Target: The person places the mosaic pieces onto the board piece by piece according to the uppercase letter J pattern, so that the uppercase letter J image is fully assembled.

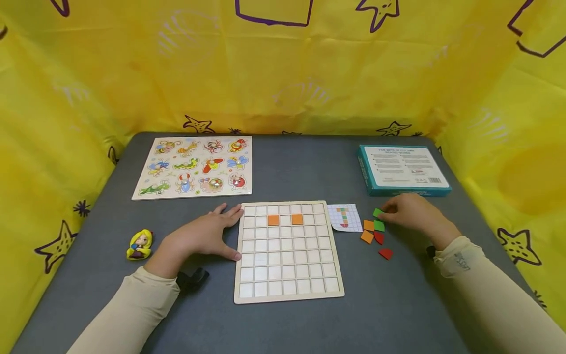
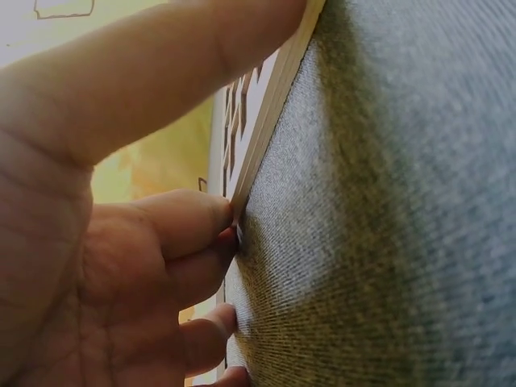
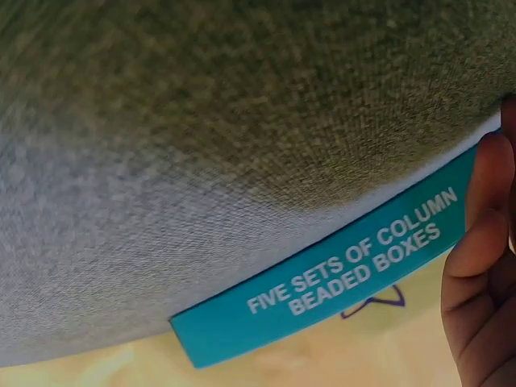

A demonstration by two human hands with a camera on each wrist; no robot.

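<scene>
A wooden grid board (image 1: 289,297) lies flat at the middle of the table, with two orange square tiles, a left tile (image 1: 273,220) and a right tile (image 1: 297,219), in its second row. My left hand (image 1: 199,236) rests along the board's left edge, fingers spread; in the left wrist view the thumb and fingertips meet that edge. To the right, my right hand (image 1: 409,216) pinches a green square tile (image 1: 378,213) at the top of a small group of tiles. Below it lie another green tile (image 1: 379,225), orange tiles (image 1: 366,237) and red quarter-round pieces (image 1: 385,253).
A paper pattern card (image 1: 345,218) adjoins the board's upper right. Behind the right hand is a teal box (image 1: 404,169), and a wooden insect puzzle (image 1: 194,167) lies at back left. A small yellow-haired figurine (image 1: 140,245) lies left of the left hand. Yellow cloth (image 1: 283,73) surrounds the table.
</scene>
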